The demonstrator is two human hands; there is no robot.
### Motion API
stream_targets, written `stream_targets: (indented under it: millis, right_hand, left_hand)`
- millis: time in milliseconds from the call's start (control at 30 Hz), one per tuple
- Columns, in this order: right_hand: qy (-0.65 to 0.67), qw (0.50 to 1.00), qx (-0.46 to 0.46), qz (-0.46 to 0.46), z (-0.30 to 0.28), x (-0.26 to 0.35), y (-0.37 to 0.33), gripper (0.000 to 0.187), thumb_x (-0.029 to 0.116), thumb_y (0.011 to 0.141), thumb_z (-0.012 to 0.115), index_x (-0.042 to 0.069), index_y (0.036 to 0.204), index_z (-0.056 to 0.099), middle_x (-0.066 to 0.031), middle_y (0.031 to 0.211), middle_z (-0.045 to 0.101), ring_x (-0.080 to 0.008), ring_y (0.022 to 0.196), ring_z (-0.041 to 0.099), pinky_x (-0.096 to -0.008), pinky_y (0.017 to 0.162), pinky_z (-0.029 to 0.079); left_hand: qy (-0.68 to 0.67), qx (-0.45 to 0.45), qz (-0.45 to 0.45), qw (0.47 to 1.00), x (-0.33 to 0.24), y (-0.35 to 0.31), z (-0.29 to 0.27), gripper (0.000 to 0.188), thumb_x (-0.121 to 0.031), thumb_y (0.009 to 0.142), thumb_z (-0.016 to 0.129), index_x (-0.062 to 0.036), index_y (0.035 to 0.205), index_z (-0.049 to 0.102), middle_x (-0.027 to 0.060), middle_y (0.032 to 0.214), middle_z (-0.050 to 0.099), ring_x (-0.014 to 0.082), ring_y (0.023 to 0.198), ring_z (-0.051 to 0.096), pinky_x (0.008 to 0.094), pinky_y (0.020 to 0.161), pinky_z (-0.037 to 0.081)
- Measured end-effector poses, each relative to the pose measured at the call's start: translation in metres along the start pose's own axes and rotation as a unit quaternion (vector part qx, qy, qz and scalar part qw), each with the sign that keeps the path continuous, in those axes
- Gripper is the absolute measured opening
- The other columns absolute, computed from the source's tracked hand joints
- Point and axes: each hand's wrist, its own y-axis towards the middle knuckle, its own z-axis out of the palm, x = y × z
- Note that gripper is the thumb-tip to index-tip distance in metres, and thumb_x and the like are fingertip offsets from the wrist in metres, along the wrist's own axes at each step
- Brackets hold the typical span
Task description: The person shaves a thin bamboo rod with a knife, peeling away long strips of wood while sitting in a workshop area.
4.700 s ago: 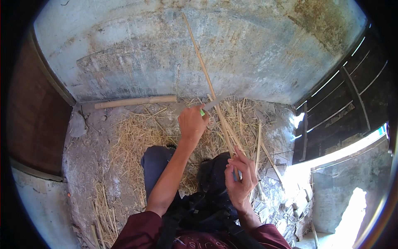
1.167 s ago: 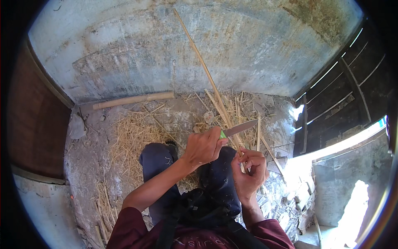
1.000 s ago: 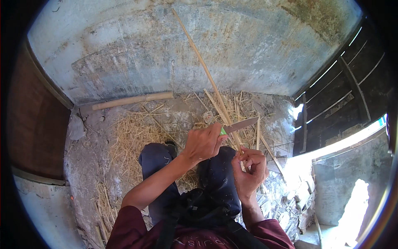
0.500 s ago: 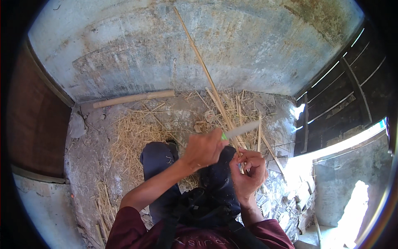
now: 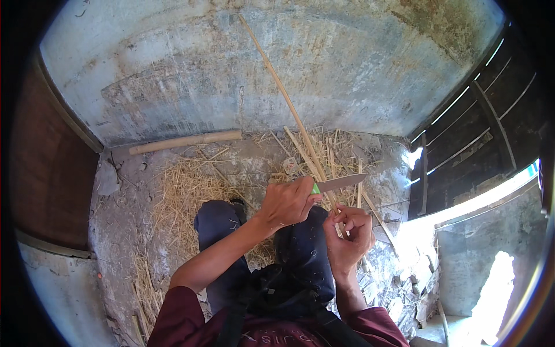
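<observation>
My left hand (image 5: pixel 287 202) is closed round the green handle of a knife (image 5: pixel 346 181), whose blade points to the right. That blade crosses a long, thin bamboo strip (image 5: pixel 281 87), close above my other hand. Between thumb and fingers, my right hand (image 5: pixel 350 234) pinches the near end of the strip over my right knee. From there the strip slants far and to the left, up in front of the wall. Exactly where the cutting edge meets the bamboo is hard to make out.
Pale shavings (image 5: pixel 188 191) heap on the floor left of my legs, with more beyond my hands. A bamboo pole (image 5: pixel 185 141) lies along the foot of the stained wall (image 5: pixel 191 69). Dark slatted boards (image 5: pixel 462 139) stand at right, above rubble (image 5: pixel 425 277).
The knife blade, blurred before, is now sharp and lies flatter across the strip. The strip's far end has dipped slightly. Both hands keep their holds.
</observation>
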Motion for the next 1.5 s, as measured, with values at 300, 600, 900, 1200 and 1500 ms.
stream_targets:
  millis: [300,600,900,1200,1500]
  right_hand:
    - [0.003,1.0,-0.01,0.006,-0.004,-0.006,0.001,0.042,-0.015,0.077,0.081,0.008,0.082,0.046,-0.008,0.084,0.069,-0.027,0.095,0.079,-0.0306,0.073,0.058]
    - [0.003,1.0,-0.003,-0.012,-0.003,-0.01,-0.001,0.04,-0.015,0.076,0.081,0.007,0.081,0.048,-0.0082,0.084,0.068,-0.0272,0.094,0.079,-0.0305,0.071,0.058]
    - [0.014,1.0,-0.013,0.008,-0.005,-0.013,0.002,0.038,-0.015,0.076,0.08,0.006,0.082,0.048,-0.0076,0.083,0.068,-0.0275,0.093,0.079,-0.0304,0.07,0.058]
    - [0.011,1.0,-0.015,0.011,-0.006,-0.016,0.001,0.038,-0.014,0.076,0.08,0.007,0.081,0.049,-0.0074,0.083,0.068,-0.0268,0.095,0.079,-0.0306,0.071,0.058]
    - [-0.034,0.999,0.001,-0.025,-0.001,0.001,0.002,0.039,-0.015,0.078,0.079,0.007,0.082,0.047,-0.0078,0.082,0.068,-0.0269,0.092,0.079,-0.0305,0.071,0.059]
  left_hand:
    - [-0.002,-0.01,0.004,1.0,0.001,0.008,0.007,0.038,-0.041,0.107,0.058,-0.0068,0.09,0.053,0.0098,0.066,0.058,0.0299,0.055,0.067,0.041,0.046,0.048]
    - [0.012,-0.019,-0.009,1.0,0.008,0.014,0.002,0.038,-0.041,0.109,0.055,-0.0062,0.093,0.054,0.01,0.06,0.056,0.0318,0.05,0.063,0.0426,0.045,0.046]
    - [0.014,-0.021,0.011,1.0,0.011,0.019,0.007,0.041,-0.043,0.11,0.052,-0.0064,0.091,0.053,0.0101,0.058,0.054,0.0312,0.049,0.061,0.0415,0.044,0.044]
    - [0.021,-0.01,-0.013,1.0,0.022,0.019,0.01,0.039,-0.042,0.11,0.053,-0.0066,0.093,0.054,0.0111,0.062,0.058,0.0333,0.051,0.062,0.0426,0.045,0.045]
    - [0.116,-0.049,-0.106,0.986,0.088,0.047,-0.015,0.037,-0.038,0.113,0.048,-0.0065,0.094,0.051,0.0147,0.065,0.06,0.0365,0.054,0.063,0.0465,0.047,0.046]
